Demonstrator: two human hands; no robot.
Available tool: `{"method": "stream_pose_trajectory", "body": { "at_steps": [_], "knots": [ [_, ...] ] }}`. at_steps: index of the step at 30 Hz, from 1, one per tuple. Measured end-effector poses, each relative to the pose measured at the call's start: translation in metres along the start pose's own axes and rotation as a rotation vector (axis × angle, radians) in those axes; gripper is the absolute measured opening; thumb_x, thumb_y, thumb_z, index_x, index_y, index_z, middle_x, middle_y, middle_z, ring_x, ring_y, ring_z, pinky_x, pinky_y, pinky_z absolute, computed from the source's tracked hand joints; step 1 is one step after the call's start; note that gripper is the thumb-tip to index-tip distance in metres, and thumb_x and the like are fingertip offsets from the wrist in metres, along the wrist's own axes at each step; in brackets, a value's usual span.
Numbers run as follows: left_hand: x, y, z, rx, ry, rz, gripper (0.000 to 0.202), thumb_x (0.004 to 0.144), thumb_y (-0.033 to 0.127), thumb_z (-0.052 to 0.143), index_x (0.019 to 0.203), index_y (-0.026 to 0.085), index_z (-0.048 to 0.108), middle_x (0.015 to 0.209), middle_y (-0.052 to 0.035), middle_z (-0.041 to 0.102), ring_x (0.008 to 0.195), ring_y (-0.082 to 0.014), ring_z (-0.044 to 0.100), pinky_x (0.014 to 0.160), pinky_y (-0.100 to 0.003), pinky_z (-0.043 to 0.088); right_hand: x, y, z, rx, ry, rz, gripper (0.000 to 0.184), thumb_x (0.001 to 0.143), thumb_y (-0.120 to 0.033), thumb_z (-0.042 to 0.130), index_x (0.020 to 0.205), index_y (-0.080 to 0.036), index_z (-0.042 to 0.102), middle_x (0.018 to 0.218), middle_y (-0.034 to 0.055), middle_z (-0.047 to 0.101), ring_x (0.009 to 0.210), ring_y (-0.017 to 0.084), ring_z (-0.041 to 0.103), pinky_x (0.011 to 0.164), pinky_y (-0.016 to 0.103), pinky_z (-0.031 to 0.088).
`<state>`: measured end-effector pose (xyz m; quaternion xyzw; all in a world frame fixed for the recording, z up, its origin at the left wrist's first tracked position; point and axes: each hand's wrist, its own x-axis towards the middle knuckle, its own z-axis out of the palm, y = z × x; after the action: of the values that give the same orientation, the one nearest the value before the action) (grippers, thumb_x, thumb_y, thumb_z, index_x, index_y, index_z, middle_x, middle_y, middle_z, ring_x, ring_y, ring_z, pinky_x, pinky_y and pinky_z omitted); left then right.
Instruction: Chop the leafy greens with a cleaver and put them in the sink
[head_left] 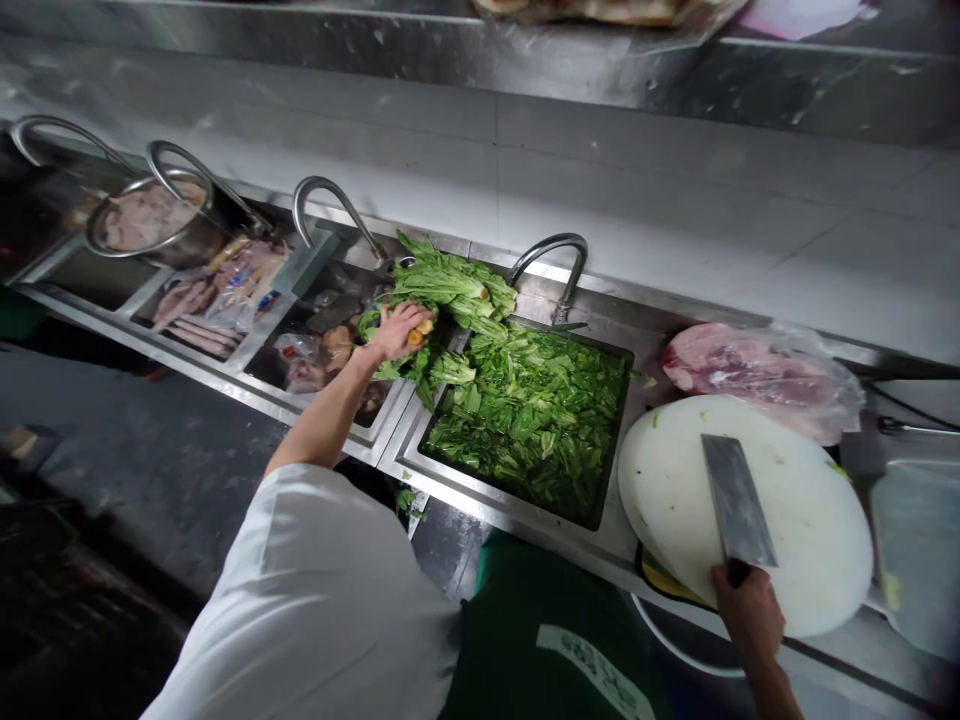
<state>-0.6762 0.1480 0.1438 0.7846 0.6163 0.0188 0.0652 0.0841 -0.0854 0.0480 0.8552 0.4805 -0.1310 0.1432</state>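
My left hand (399,332) reaches out to the leafy greens (450,282) heaped at the left edge of a sink, its fingers curled round the stem ends of one bunch. Cut greens (529,410) fill that sink (517,497). Over on the right, my right hand (750,612) grips the handle of a cleaver (739,500). The wide blade lies flat on a round white cutting board (814,530), with a few green scraps near the board's rim.
Behind the board lies raw meat in plastic (757,370). A curved faucet (559,245) rises behind the greens. Leftward, more sinks hold bagged meat (244,280) and a metal pot (154,220) of pale meat. A metal shelf (585,65) overhangs the wall.
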Motion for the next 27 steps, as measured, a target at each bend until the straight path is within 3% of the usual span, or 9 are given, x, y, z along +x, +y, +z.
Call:
{"method": "stream_pose_trajectory", "body": {
  "at_steps": [4, 8, 11, 14, 16, 18, 22, 25, 27],
  "knots": [
    [-0.038, 0.020, -0.051, 0.044, 0.144, -0.142, 0.066, 0.085, 0.047, 0.051, 0.141, 0.014, 0.048, 0.139, -0.0155, 0.052, 0.133, -0.0367, 0.035, 0.108, -0.056, 0.024, 0.003, 0.001, 0.005, 0.025, 0.002, -0.007, 0.060, 0.094, -0.052, 0.036, 0.125, -0.004, 0.055, 0.108, 0.0266, 0.068, 0.096, 0.039, 0.069, 0.075, 0.044, 0.051],
    [-0.064, 0.076, -0.090, 0.176, 0.225, -0.205, 0.069, 0.079, 0.047, 0.053, 0.141, 0.017, 0.048, 0.133, -0.0116, 0.055, 0.130, -0.0372, 0.035, 0.107, -0.058, 0.027, 0.001, -0.003, -0.009, 0.100, -0.047, -0.060, 0.051, 0.092, -0.044, 0.045, 0.124, -0.005, 0.056, 0.110, 0.0225, 0.070, 0.098, 0.033, 0.069, 0.077, 0.037, 0.049],
    [-0.066, 0.147, -0.102, 0.225, 0.215, -0.148, 0.073, 0.075, 0.043, 0.055, 0.145, 0.023, 0.046, 0.132, -0.0112, 0.056, 0.132, -0.0430, 0.033, 0.105, -0.062, 0.027, 0.004, 0.006, -0.024, 0.164, -0.018, -0.069, 0.048, 0.091, -0.042, 0.048, 0.122, -0.006, 0.058, 0.102, 0.0195, 0.072, 0.093, 0.030, 0.069, 0.077, 0.034, 0.047],
    [-0.054, 0.253, -0.099, 0.227, 0.111, -0.012, 0.076, 0.073, 0.035, 0.057, 0.146, 0.022, 0.045, 0.133, -0.0147, 0.056, 0.130, -0.0485, 0.034, 0.100, -0.066, 0.030, 0.009, 0.032, -0.035, 0.286, 0.033, -0.111, 0.041, 0.089, -0.039, 0.050, 0.116, -0.011, 0.063, 0.092, 0.0150, 0.073, 0.086, 0.027, 0.068, 0.075, 0.032, 0.045],
    [-0.037, 0.337, -0.084, 0.178, 0.043, 0.085, 0.072, 0.074, 0.028, 0.058, 0.145, 0.022, 0.048, 0.135, -0.0154, 0.055, 0.130, -0.0497, 0.034, 0.098, -0.066, 0.031, 0.015, 0.058, -0.038, 0.380, 0.038, -0.152, 0.038, 0.087, -0.037, 0.049, 0.111, -0.013, 0.066, 0.089, 0.0138, 0.073, 0.085, 0.025, 0.067, 0.073, 0.030, 0.045],
    [-0.013, 0.427, -0.056, 0.075, -0.013, 0.178, 0.060, 0.079, 0.023, 0.057, 0.139, 0.023, 0.054, 0.137, -0.0142, 0.055, 0.130, -0.0495, 0.035, 0.097, -0.066, 0.032, 0.024, 0.087, -0.038, 0.459, 0.030, -0.184, 0.038, 0.086, -0.039, 0.047, 0.104, -0.014, 0.068, 0.089, 0.0145, 0.073, 0.085, 0.026, 0.067, 0.072, 0.030, 0.045],
    [0.039, 0.598, 0.031, -0.039, -0.119, 0.417, 0.041, 0.084, 0.017, 0.057, 0.125, 0.019, 0.064, 0.134, -0.0157, 0.058, 0.127, -0.0443, 0.043, 0.099, -0.062, 0.035, 0.042, 0.140, -0.035, 0.575, 0.016, -0.217, 0.041, 0.084, -0.047, 0.044, 0.093, -0.015, 0.068, 0.090, 0.0167, 0.073, 0.084, 0.028, 0.066, 0.071, 0.032, 0.045],
    [0.063, 0.689, 0.090, -0.042, -0.180, 0.472, 0.038, 0.085, 0.013, 0.061, 0.121, 0.021, 0.068, 0.129, -0.0160, 0.061, 0.130, -0.0386, 0.045, 0.108, -0.054, 0.034, 0.049, 0.171, -0.034, 0.604, -0.012, -0.212, 0.041, 0.084, -0.051, 0.044, 0.089, -0.017, 0.067, 0.085, 0.0164, 0.073, 0.080, 0.027, 0.065, 0.069, 0.033, 0.045],
    [0.066, 0.717, 0.113, -0.035, -0.183, 0.459, 0.043, 0.085, 0.011, 0.062, 0.126, 0.024, 0.066, 0.133, -0.0160, 0.058, 0.134, -0.0381, 0.043, 0.112, -0.052, 0.030, 0.049, 0.185, -0.034, 0.605, -0.034, -0.198, 0.041, 0.086, -0.051, 0.043, 0.088, -0.017, 0.066, 0.084, 0.0163, 0.072, 0.078, 0.027, 0.065, 0.069, 0.032, 0.045]
  ]
}}
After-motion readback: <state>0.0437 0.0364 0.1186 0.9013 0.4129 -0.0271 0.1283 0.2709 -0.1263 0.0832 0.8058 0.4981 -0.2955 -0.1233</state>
